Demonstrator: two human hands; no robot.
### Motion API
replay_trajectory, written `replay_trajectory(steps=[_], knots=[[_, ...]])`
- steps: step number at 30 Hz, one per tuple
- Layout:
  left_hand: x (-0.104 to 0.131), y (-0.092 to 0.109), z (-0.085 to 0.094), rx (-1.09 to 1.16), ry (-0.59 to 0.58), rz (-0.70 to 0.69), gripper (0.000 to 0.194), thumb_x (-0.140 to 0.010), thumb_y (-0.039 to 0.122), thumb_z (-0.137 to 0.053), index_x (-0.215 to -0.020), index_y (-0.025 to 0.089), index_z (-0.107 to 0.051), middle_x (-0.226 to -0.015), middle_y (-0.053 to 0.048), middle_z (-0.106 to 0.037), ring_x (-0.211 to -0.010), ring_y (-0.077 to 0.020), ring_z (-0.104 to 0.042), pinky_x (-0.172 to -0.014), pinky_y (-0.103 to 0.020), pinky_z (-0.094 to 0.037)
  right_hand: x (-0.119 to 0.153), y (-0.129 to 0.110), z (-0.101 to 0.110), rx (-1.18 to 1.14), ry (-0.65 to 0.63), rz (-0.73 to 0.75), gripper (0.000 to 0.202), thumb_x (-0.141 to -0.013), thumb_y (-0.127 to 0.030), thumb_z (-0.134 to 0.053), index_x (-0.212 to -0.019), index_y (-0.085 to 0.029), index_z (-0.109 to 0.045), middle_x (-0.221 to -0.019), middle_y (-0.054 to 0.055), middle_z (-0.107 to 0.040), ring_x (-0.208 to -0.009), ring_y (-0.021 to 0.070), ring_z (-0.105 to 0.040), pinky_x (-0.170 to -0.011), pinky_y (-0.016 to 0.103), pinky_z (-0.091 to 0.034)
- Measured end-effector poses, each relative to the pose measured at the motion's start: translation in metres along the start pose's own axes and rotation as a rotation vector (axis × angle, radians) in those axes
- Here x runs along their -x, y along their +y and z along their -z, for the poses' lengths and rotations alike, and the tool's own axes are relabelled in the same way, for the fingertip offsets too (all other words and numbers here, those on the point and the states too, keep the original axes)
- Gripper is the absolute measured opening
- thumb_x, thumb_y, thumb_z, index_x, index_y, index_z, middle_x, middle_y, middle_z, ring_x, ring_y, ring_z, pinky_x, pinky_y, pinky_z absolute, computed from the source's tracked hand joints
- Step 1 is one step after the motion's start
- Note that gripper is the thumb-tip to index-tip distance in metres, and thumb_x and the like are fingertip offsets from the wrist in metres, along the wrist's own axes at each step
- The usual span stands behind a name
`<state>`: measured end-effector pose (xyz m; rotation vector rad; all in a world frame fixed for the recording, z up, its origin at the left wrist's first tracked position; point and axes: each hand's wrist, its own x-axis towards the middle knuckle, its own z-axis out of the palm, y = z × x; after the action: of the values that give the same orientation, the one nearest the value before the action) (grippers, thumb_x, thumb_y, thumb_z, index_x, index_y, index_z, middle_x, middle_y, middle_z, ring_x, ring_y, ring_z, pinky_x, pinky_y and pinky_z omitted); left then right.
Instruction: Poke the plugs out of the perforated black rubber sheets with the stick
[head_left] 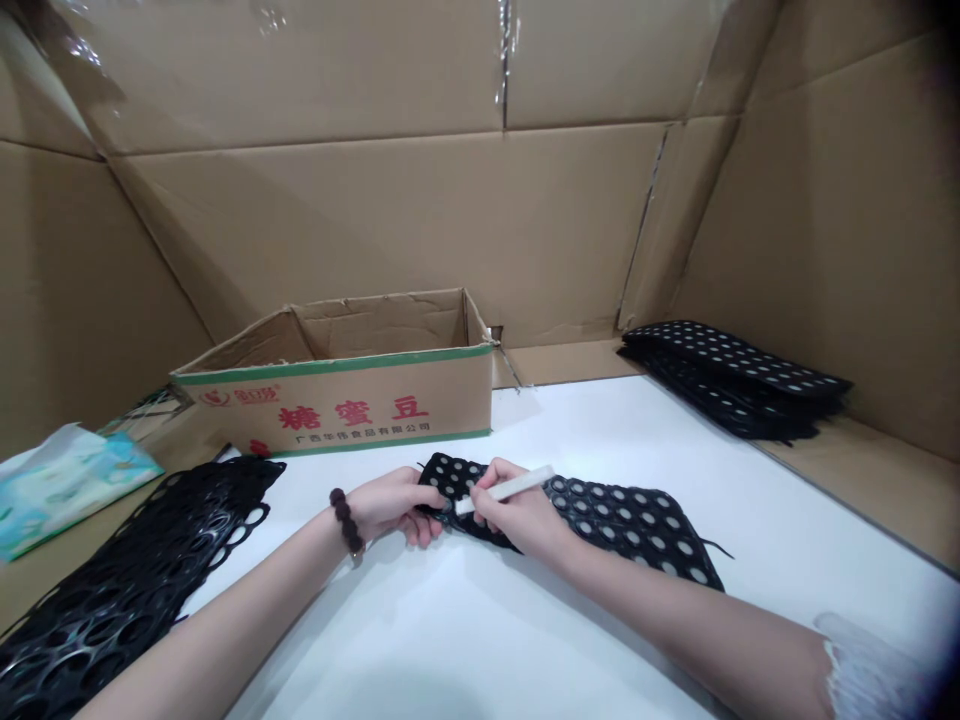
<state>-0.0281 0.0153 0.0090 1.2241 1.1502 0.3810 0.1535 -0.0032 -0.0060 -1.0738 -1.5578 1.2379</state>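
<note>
Working on the black strip (611,511), the right hand (523,517) grips a white pen (525,482); the left hand (392,500) pinches its ten-o'clock end; steadiness seems needed.

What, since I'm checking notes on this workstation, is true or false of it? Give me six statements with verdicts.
1. The right hand holds a white pen-like tool at the dotted black panel. True.
2. The left hand is inside the cardboard box. False: it holds the panel's left end, in front of the box.
3. A dark bracelet circles the left wrist. True.
4. The stack of dotted black pieces lies left of the box. False: it lies to the right, near the cardboard wall.
5. The black material with large holes lies left of the dotted panel. True.
6. The box is closed on top. False: its top is open.
</note>
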Motion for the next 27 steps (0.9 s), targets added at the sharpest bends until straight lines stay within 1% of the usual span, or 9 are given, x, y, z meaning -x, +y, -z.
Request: replay_trajectory(steps=[7, 11, 14, 18, 20, 21, 23, 25, 27], knots=[[0.002, 0.001, -0.011, 0.003, 0.110, -0.060, 0.015, -0.066, 0.023, -0.051, -0.062, 0.008, -0.054, -0.053, -0.004, -0.059, -0.039, -0.0089, -0.051, -0.032, -0.017, -0.038, -0.005, 0.010, -0.001, -0.042, 0.033, -0.031, 0.015, -0.069, -0.030, -0.050, -0.065, -0.019, -0.040, -0.050, -0.004, -0.055, -0.038, 0.0069, -0.042, -0.038, 0.018, -0.031], [0.003, 0.001, -0.013, 0.002, 0.128, -0.051, 0.016, -0.065, 0.024, -0.051, -0.061, 0.009, -0.053, -0.053, -0.004, -0.058, -0.038, -0.0090, -0.050, -0.033, -0.018, -0.038, -0.006, 0.010, -0.002, -0.041, 0.037, -0.056, 0.015, -0.070, -0.030, -0.049, -0.065, -0.019, -0.039, -0.050, -0.003, -0.055, -0.038, 0.0068, -0.041, -0.038, 0.018, -0.031], [0.006, 0.003, -0.019, -0.067, 0.172, -0.060, 0.014, -0.065, 0.022, -0.047, -0.058, 0.010, -0.052, -0.050, -0.002, -0.057, -0.037, -0.0088, -0.049, -0.033, -0.019, -0.038, -0.004, 0.010, -0.003, 0.028, 0.019, 0.006, 0.014, -0.071, -0.029, -0.048, -0.066, -0.019, -0.040, -0.052, -0.003, -0.054, -0.043, 0.0079, -0.044, -0.043, 0.019, -0.034], [0.012, 0.006, -0.032, -0.340, 0.349, -0.135, 0.013, -0.063, 0.019, -0.042, -0.053, 0.014, -0.047, -0.045, 0.000, -0.054, -0.035, -0.0106, -0.050, -0.033, -0.019, -0.037, 0.000, 0.012, -0.008, 0.218, 0.033, 0.160, 0.011, -0.072, -0.026, -0.046, -0.065, -0.019, -0.040, -0.055, -0.004, -0.049, -0.051, 0.0090, -0.045, -0.049, 0.019, -0.033], [0.014, 0.006, -0.037, -0.434, 0.399, -0.172, 0.012, -0.062, 0.018, -0.040, -0.052, 0.015, -0.046, -0.044, 0.002, -0.053, -0.035, -0.0110, -0.051, -0.033, -0.019, -0.036, 0.001, 0.012, -0.011, 0.314, 0.048, 0.218, 0.009, -0.071, -0.023, -0.045, -0.065, -0.019, -0.040, -0.056, -0.005, -0.047, -0.052, 0.0088, -0.044, -0.050, 0.019, -0.031], [0.014, 0.006, -0.038, -0.448, 0.405, -0.165, 0.013, -0.062, 0.017, -0.039, -0.051, 0.015, -0.046, -0.042, 0.002, -0.052, -0.034, -0.0110, -0.050, -0.033, -0.019, -0.036, 0.001, 0.012, -0.013, 0.350, 0.051, 0.231, 0.008, -0.071, -0.021, -0.045, -0.065, -0.019, -0.039, -0.056, -0.005, -0.047, -0.052, 0.0087, -0.044, -0.050, 0.019, -0.031], [0.014, 0.005, -0.038, -0.420, 0.380, -0.097, 0.017, -0.063, 0.019, -0.038, -0.048, 0.016, -0.045, -0.036, 0.002, -0.049, -0.031, -0.0107, -0.047, -0.032, -0.019, -0.034, 0.002, 0.013, -0.016, 0.400, 0.057, 0.235, 0.007, -0.072, -0.020, -0.043, -0.067, -0.020, -0.039, -0.056, -0.005, -0.048, -0.052, 0.0089, -0.044, -0.050, 0.019, -0.030], [0.014, 0.006, -0.035, -0.333, 0.331, -0.047, 0.021, -0.065, 0.020, -0.039, -0.046, 0.015, -0.045, -0.033, 0.001, -0.047, -0.029, -0.0099, -0.044, -0.032, -0.019, -0.033, 0.001, 0.013, -0.017, 0.426, 0.061, 0.231, 0.006, -0.072, -0.020, -0.042, -0.068, -0.020, -0.039, -0.056, -0.005, -0.048, -0.052, 0.0092, -0.045, -0.049, 0.019, -0.030], [0.014, 0.007, -0.030, -0.227, 0.255, -0.031, 0.024, -0.066, 0.021, -0.041, -0.044, 0.014, -0.046, -0.032, 0.001, -0.046, -0.029, -0.0085, -0.042, -0.033, -0.019, -0.034, 0.000, 0.013, -0.017, 0.432, 0.077, 0.226, 0.005, -0.073, -0.020, -0.042, -0.069, -0.020, -0.039, -0.056, -0.004, -0.048, -0.051, 0.0095, -0.044, -0.049, 0.019, -0.029]])
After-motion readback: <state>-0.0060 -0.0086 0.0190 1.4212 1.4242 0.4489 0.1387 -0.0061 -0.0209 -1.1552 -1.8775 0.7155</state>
